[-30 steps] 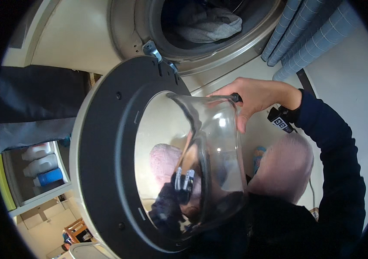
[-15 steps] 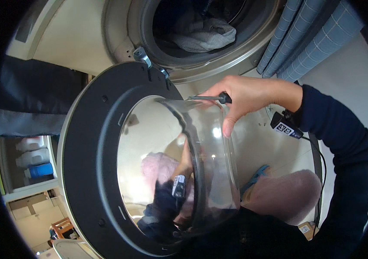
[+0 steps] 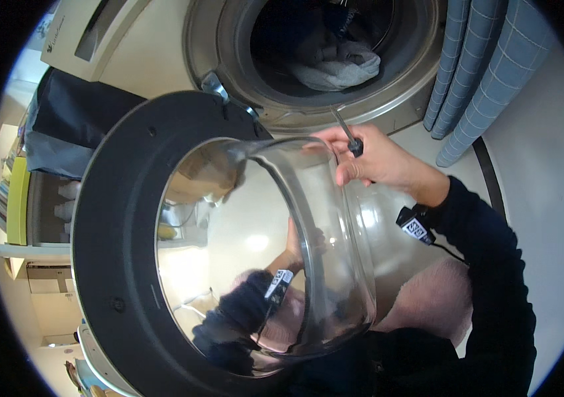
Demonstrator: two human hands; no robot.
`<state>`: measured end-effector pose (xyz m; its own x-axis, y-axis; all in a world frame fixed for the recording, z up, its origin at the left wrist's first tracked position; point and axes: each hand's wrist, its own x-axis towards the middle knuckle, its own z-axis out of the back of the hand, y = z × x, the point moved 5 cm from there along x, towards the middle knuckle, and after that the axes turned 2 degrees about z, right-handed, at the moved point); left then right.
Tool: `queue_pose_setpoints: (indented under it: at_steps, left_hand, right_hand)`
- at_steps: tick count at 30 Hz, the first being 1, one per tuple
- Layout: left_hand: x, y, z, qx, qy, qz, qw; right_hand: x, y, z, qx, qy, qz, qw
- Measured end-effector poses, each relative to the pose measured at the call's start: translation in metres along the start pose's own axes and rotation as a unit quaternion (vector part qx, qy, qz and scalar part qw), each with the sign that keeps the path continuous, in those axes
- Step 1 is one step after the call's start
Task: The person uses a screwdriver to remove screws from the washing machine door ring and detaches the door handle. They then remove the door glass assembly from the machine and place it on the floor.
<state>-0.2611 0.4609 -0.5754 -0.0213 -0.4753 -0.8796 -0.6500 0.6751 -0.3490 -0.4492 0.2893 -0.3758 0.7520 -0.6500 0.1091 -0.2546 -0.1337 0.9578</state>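
My right hand [image 3: 378, 159] is closed around a small screwdriver [image 3: 345, 129] with a dark handle and metal shaft, its tip pointing up toward the drum opening. The same hand's fingers and thumb touch the upper edge of the clear glass bowl [image 3: 335, 231] of a washing machine door. That door's wide dark ring [image 3: 120, 218] surrounds the bowl and stands swung open on a metal hinge [image 3: 214, 87]. Seen through the glass, my left hand [image 3: 290, 251] reaches up beside the bowl, fingers seemingly stretched out and partly hidden by a dark band.
Above is the drum opening [image 3: 325, 99] with a grey cloth [image 3: 338, 69] and dark laundry inside. Blue checked fabric [image 3: 487, 86] hangs at the right. A shelf with white bottles [image 3: 63, 210] stands left, below a dark cover [image 3: 73, 112]. My pink-clad leg [image 3: 431, 298] is below right.
The screwdriver has turned from pointing left to pointing up, in my right hand. My view has shifted, so the door sits further left and the drum opening further right.
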Motion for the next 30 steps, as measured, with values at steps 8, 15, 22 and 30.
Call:
queue_pose_setpoints:
  at_steps: [8, 15, 22, 30]
  left_hand:
    - [0.016, -0.006, 0.029, -0.017, 0.097, 0.017, 0.995]
    - [-0.007, 0.0, -0.003, -0.029, -0.003, 0.019, 0.999]
    - [-0.014, -0.002, -0.004, -0.027, -0.008, 0.034, 0.999]
    - [-0.009, -0.002, 0.0, -0.024, 0.035, 0.03, 0.999]
  right_hand:
    - [-0.004, -0.014, -0.012, 0.043, -0.004, 0.086, 0.995]
    - [0.004, -0.017, -0.009, 0.06, -0.025, 0.09, 0.994]
    - [0.004, -0.015, -0.011, 0.057, -0.024, 0.121, 0.991]
    - [0.002, -0.014, -0.009, 0.05, -0.029, 0.104, 0.993]
